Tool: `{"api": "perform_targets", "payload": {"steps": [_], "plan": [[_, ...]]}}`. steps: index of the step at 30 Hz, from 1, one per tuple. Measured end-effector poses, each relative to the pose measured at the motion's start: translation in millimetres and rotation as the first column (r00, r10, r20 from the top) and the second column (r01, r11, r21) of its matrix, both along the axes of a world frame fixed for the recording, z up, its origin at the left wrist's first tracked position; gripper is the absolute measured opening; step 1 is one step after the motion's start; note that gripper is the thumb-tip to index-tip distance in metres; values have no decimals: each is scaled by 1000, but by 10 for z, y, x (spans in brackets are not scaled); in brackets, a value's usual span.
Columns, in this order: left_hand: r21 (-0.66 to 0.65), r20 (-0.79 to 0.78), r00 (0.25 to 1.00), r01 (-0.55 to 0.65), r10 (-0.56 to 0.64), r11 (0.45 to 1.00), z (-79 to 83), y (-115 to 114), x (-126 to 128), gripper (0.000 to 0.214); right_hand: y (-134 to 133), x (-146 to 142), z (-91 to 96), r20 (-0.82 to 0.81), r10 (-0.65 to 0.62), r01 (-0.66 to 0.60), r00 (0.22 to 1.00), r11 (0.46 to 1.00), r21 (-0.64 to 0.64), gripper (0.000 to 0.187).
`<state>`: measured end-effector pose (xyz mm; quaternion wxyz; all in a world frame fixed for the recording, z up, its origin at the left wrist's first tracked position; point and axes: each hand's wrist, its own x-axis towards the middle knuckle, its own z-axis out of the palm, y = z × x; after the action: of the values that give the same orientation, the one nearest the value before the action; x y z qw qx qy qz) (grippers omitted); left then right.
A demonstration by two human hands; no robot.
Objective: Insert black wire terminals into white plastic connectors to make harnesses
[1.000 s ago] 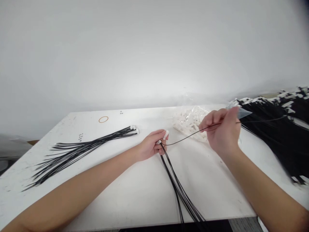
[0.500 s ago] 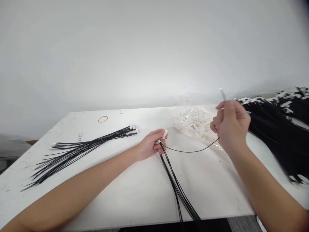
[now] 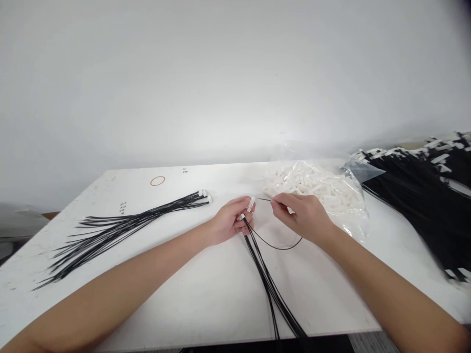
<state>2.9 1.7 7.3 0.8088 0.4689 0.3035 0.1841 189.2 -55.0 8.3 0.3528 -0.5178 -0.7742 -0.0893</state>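
Pinched fingers of the left hand (image 3: 232, 219) hold a small tilted white plug (image 3: 251, 204) and, just nearer, a second white piece (image 3: 242, 216), from which black wires (image 3: 268, 282) run to the near edge of the table (image 3: 206, 304). To the right, thumb and forefinger of the right hand (image 3: 303, 213) are pressed together on one thin wire (image 3: 281, 248); that hand has come left and lower since half a second ago, when it was raised farther right, so the wire now sags in a loop and its free tip points left, just beside the first plug. Tip and plug look about level, though contact is too fine to tell. Across the white surface, from the left, come scuffs, a bunch of black wires (image 3: 140, 220) with white ends, pen marks, an orange ring (image 3: 158, 181), then a clear bag (image 3: 362, 228) of loose white pieces (image 3: 312, 186), and at far right a big heap of black wires (image 3: 419, 206). A plain pale wall (image 3: 221, 88) stands behind the far edge
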Motion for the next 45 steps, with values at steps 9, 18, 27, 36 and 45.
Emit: {"api": "perform_targets", "payload": {"steps": [9, 18, 27, 36, 45], "plan": [[17, -7, 1000, 26, -26, 1000, -6, 13, -11, 22, 4, 8, -2, 29, -14, 14, 999, 1000, 12, 16], [32, -15, 999, 40, -40, 999, 26, -2, -11, 21, 11, 12, -19, 95, -41, 36, 995, 998, 47, 18], [32, -3, 999, 47, -47, 998, -5, 14, -9, 21, -3, 60, 19, 263, -33, -25, 964, 976, 216, 18], [26, 11, 999, 51, -51, 998, -14, 13, -18, 22, 5, 31, 31, 353, -35, -64, 935, 962, 266, 16], [36, 9, 998, 67, -68, 997, -18, 14, -19, 23, -1, 14, 9, 322, -20, -56, 947, 973, 223, 11]]}}
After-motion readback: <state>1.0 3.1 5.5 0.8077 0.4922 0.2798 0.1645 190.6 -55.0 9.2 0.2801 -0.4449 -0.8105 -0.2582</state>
